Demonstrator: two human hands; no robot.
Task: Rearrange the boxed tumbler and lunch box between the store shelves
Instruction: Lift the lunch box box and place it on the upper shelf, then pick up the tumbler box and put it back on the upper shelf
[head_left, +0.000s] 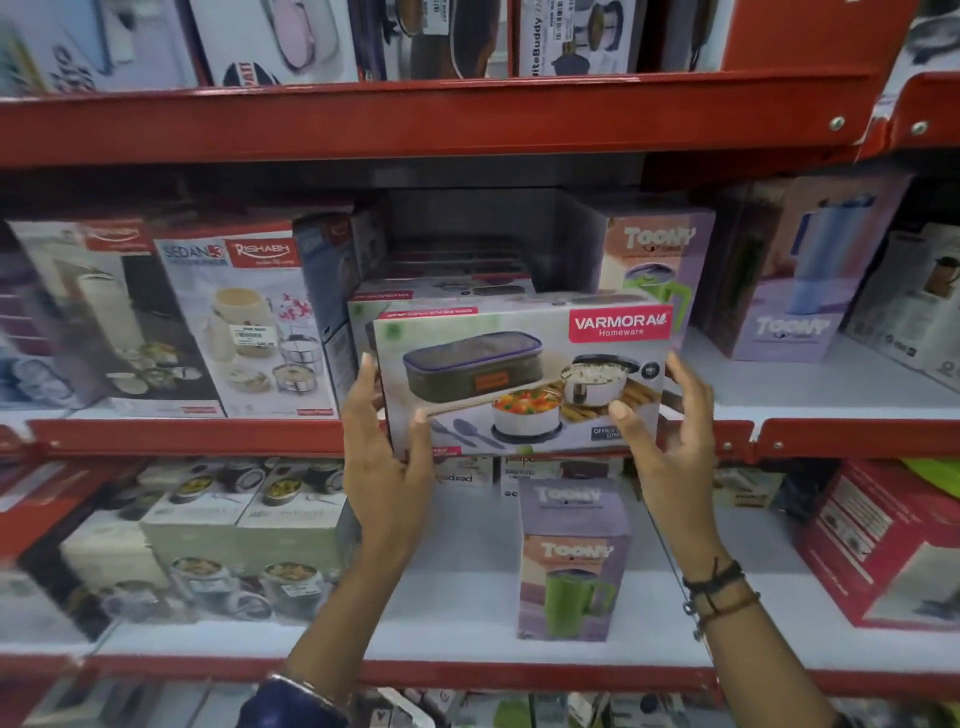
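Both my hands, left hand (387, 457) and right hand (670, 441), grasp the lunch box (519, 379); I'd keep it level, clearing the middle shelf's front edge (182, 436).

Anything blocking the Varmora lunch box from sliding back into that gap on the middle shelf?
Nothing visible blocks it. The lunch box, held by the left hand and right hand, sits at the gap's mouth. Another flat box lies behind it; above that the gap is open, between the Rishabh box and Toony box.
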